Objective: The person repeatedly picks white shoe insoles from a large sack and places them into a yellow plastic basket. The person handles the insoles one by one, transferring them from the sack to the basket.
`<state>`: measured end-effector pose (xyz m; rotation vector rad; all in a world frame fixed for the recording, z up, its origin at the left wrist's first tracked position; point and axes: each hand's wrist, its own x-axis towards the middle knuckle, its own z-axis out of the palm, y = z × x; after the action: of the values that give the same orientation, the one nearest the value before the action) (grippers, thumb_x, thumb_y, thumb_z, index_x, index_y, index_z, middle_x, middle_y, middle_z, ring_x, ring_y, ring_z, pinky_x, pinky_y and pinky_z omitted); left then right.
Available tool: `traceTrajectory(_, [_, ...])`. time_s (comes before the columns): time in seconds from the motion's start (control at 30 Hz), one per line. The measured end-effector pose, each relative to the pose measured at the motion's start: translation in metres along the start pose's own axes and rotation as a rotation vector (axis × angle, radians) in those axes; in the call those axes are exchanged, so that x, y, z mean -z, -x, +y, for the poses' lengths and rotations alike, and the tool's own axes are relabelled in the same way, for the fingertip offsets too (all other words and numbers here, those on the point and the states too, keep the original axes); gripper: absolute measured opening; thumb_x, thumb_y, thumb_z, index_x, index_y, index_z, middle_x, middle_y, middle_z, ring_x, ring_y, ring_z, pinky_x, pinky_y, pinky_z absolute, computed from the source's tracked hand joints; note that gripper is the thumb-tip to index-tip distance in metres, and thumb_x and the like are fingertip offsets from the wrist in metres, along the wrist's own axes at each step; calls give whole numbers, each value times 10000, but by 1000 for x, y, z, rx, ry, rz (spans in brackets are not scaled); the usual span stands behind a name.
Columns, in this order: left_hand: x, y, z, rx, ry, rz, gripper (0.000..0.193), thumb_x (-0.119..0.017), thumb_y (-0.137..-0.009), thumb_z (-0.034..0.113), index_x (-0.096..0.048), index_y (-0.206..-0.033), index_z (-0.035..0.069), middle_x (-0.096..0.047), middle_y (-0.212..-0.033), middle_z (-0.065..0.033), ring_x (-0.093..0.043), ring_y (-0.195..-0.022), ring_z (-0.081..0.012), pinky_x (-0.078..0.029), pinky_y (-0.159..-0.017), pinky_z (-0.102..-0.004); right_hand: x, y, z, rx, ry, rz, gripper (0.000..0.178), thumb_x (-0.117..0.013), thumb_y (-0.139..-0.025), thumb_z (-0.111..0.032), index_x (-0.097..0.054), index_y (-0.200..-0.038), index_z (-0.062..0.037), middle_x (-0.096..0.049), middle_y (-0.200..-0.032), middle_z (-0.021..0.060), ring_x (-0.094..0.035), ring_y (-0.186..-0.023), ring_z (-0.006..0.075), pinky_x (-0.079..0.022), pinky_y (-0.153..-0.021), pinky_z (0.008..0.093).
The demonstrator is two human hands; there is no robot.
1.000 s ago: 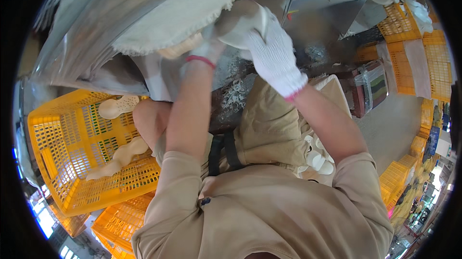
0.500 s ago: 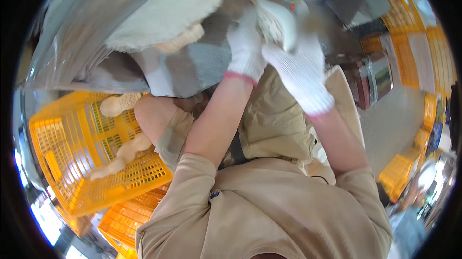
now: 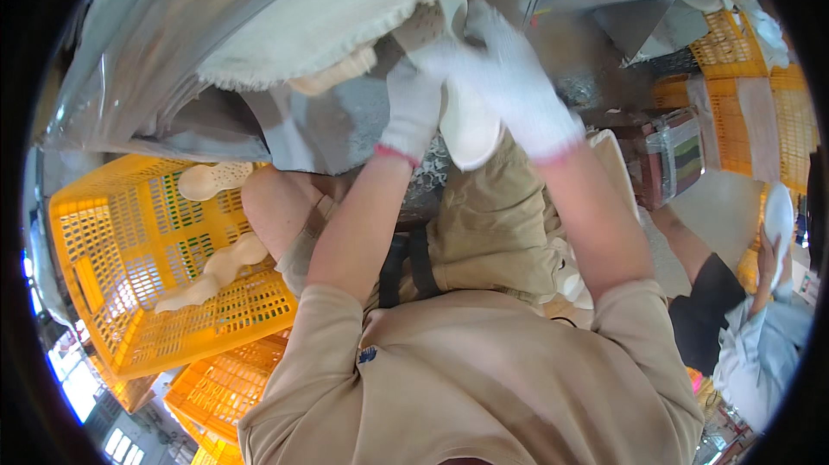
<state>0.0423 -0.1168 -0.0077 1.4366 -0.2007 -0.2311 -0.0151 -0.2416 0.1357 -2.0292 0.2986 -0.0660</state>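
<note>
Pale shoe soles are the things handled here. One long cream shoe sole [image 3: 473, 132] is held upright between both hands, in front of a large white fuzzy wheel [image 3: 337, 16]. My left hand [image 3: 411, 111], in a white knit glove with a pink cuff, is closed on its left side. Closed over its middle, my gloved right hand [image 3: 522, 89] is partly blurred by motion. A perforated piece [image 3: 420, 29] shows above the left hand, by the wheel's edge; whether it belongs to the same sole I cannot tell.
At left, a yellow plastic crate [image 3: 112, 249] holds several beige soles [image 3: 216, 180]. Another orange crate [image 3: 229, 383] is below it. A grey metal housing [image 3: 112, 94] surrounds the wheel. At right are a taped box [image 3: 673, 154], stacked yellow crates [image 3: 734, 124] and a person [image 3: 751, 335].
The sole and both hands have moved left, closer to the wheel, and the sole's rounded end now points down toward me. A person has come further into view at right.
</note>
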Motion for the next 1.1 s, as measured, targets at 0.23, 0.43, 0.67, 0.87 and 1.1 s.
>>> traceTrajectory(0.23, [8,14,18,559,580,-244,515,-633,-1055,386,-584,-1398,6,-667,-1358,-158,-681,-1205,-296,-574,-1006,-469,15,56,57,798,1013,-40,441,-727,-868,-182,-686,-1302,-117,-713,-1159,80,-690,-1025,292,-546,-933,413])
traceTrajectory(0.43, [47,36,32,421,1397,-281,669,-417,-1079,570,-556,-1384,-9,-679,-1266,-216,-655,-1126,-411,-547,-986,-533,-76,85,9,603,457,26,495,-798,-897,-189,-682,-1352,-33,-744,-1233,176,-749,-1005,343,-603,-851,391])
traceTrajectory(0.67, [60,22,40,695,595,265,445,-369,-1104,385,-629,-1263,60,-728,-1137,-145,-715,-1011,-297,-598,-893,-441,-88,69,8,572,508,135,235,-733,-929,-292,-708,-945,-58,-687,-732,162,-703,-671,350,-562,-610,443])
traceTrajectory(0.87, [61,28,20,-350,-329,225,468,-410,-1107,454,-646,-1122,51,-720,-1034,-157,-712,-945,-293,-577,-873,-418,-101,46,-3,448,624,181,361,-772,-904,-373,-769,-1068,-51,-750,-868,182,-718,-717,360,-579,-663,399])
traceTrajectory(1.1, [55,16,-3,736,977,57,457,-532,-1025,462,-636,-1098,23,-686,-972,-199,-690,-866,-382,-579,-847,-581,-70,72,-24,-52,-145,-370,655,-816,-837,-334,-612,-1396,-61,-749,-970,162,-726,-879,346,-577,-779,433])
